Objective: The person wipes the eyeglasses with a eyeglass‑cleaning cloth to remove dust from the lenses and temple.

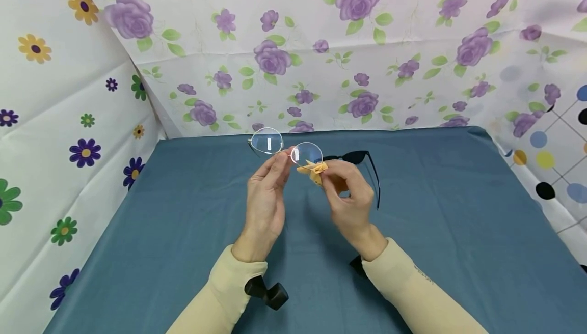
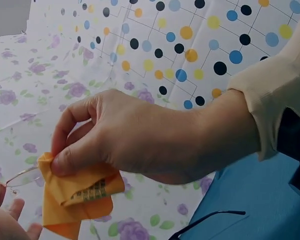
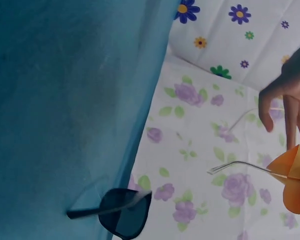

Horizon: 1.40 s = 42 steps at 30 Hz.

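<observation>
My left hand [image 1: 267,196] holds a pair of thin-rimmed eyeglasses [image 1: 267,140] near the bridge, thumb and fingers pinching it. The clear lenses face me, raised above the cloth-covered table. My right hand [image 1: 350,199] pinches a yellow-orange cleaning cloth [image 1: 315,171] at the lower edge of the right lens. In the left wrist view the cleaning cloth [image 2: 75,200] hangs folded from the right hand [image 2: 140,132], with dark print on it. One thin temple arm of the eyeglasses [image 3: 240,163] shows beside the cloth in the right wrist view.
Black sunglasses [image 1: 356,157] lie on the blue tablecloth [image 1: 435,212] behind the right hand, temples unfolded. A white sheet with purple flowers [image 1: 362,105] stands at the back. Other patterned sheets border the left and right sides.
</observation>
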Tool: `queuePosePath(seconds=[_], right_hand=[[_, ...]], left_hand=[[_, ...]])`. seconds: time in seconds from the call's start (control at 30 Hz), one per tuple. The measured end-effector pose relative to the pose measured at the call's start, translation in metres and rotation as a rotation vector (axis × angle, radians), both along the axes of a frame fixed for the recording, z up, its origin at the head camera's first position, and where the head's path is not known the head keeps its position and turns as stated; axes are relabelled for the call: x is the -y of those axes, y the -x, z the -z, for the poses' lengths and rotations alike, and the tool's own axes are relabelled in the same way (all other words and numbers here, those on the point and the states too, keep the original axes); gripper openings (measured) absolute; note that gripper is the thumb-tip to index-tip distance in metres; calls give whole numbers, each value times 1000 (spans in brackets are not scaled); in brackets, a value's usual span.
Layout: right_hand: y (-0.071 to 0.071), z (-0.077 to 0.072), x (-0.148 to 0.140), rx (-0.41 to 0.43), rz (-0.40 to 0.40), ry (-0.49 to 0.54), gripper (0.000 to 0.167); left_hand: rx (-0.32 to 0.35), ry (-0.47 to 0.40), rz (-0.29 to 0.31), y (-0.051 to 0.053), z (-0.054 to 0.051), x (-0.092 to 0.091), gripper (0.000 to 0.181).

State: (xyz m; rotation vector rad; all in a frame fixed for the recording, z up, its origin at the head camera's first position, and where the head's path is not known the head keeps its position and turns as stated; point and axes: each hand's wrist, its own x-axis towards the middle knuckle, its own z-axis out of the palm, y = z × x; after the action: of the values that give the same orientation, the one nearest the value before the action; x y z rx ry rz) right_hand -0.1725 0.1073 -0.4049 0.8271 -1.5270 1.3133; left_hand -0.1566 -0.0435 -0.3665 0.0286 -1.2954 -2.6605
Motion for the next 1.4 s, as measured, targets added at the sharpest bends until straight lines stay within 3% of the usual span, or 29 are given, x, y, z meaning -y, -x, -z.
queuePosePath(seconds=[0.27,0.43,0.53,0.8,0.93,1.0,1.2,1.4], right_hand=[[0,-13,-13,35,19,33,8],[0,-21,-20,54,39,47,15],[2,-24,-25,69,45,49,18],[5,-26,-31,94,25,20,19],[4,-27,-31,98,10,-30,24],[3,-29,-31,106,0,-59,27],[2,-31,-33,126,-10,-157,31],[2,-34,-35,144,-5,-210,31]], left_hand=[[30,114,62,1,0,-1,17],[15,306,107,0,2,0,25],[-90,489,39,-2,1,2,25],[-555,997,-346,1,-11,20,15],[-691,1206,-475,6,-15,31,15],[-702,1289,-479,7,-16,35,16],[-692,1496,-418,9,-15,39,13],[-685,1540,-416,8,-14,38,7]])
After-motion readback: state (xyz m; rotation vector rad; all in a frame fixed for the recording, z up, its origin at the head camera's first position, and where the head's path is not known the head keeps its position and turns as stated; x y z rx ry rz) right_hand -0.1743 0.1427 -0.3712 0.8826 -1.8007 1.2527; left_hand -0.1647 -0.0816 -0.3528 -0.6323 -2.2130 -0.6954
